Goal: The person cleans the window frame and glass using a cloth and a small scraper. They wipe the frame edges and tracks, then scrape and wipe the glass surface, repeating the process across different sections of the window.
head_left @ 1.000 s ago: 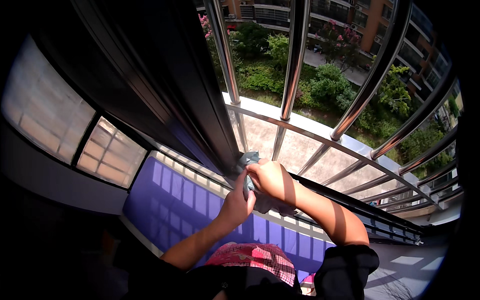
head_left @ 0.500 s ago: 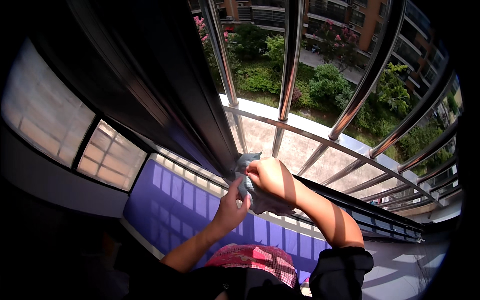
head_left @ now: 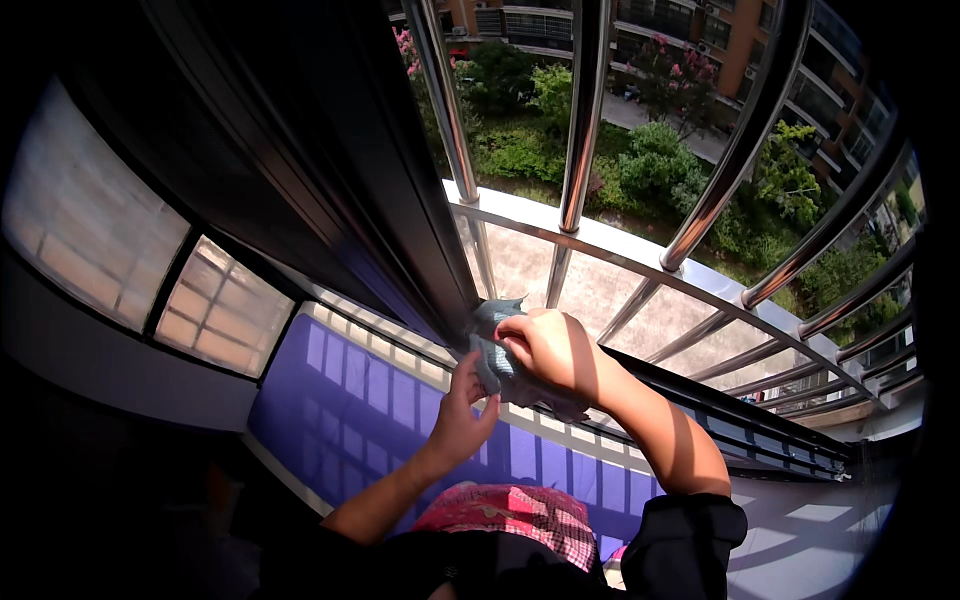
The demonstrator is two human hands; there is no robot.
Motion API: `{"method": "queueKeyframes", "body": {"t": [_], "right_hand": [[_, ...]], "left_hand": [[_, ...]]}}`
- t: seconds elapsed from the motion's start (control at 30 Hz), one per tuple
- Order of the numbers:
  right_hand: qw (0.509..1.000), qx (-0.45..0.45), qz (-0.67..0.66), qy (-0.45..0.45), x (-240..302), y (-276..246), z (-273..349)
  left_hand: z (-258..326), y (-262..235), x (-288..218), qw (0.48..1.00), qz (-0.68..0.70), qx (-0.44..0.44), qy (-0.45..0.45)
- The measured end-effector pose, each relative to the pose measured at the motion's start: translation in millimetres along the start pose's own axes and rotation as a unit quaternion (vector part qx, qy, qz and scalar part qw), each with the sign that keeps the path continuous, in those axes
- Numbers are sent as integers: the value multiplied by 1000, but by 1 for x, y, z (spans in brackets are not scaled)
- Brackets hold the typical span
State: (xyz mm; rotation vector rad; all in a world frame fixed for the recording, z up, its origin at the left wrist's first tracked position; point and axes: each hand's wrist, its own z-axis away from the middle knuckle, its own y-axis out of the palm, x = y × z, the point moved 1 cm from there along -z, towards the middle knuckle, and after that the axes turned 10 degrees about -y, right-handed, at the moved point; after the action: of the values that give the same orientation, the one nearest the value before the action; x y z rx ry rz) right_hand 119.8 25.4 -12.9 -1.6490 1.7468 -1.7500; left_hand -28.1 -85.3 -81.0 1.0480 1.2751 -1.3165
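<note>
A crumpled grey-blue cloth (head_left: 497, 360) is bunched between my two hands, by the lower end of the dark window frame (head_left: 400, 190). My right hand (head_left: 550, 347) grips it from above with bent fingers. Below and to the left, my left hand (head_left: 466, 412) pinches the cloth's lower edge between thumb and fingers. The cloth's top end lies against the frame's corner, and its darker tail hangs beneath my right wrist. Some of my right fingertips are hidden by the hand itself.
Shiny metal bars (head_left: 582, 120) rise from a rail (head_left: 620, 250) beyond the window track (head_left: 740, 415). Below me lies a purple mat (head_left: 340, 420) striped with shadows. Frosted panes (head_left: 225, 305) stand at the left. Shrubs (head_left: 655, 165) grow outside. I wear a pink patterned apron (head_left: 510, 510).
My right hand has shifted slightly right, with the cloth's upper part more bunched beside it. My left hand has barely moved and keeps its pinch.
</note>
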Motion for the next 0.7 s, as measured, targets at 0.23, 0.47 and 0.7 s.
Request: {"method": "queueKeyframes", "body": {"t": [0.23,0.47,0.7], "right_hand": [[996,58,56,24,7,-10,-7],[996,17,90,6,-6,16,-14],[999,1,24,33,0,-2,5]], "left_hand": [[-1,-1,2,999,17,24,-25],[1,-2,-1,999,-2,23,-33],[3,-2,11,998,57,-8,-35]]}}
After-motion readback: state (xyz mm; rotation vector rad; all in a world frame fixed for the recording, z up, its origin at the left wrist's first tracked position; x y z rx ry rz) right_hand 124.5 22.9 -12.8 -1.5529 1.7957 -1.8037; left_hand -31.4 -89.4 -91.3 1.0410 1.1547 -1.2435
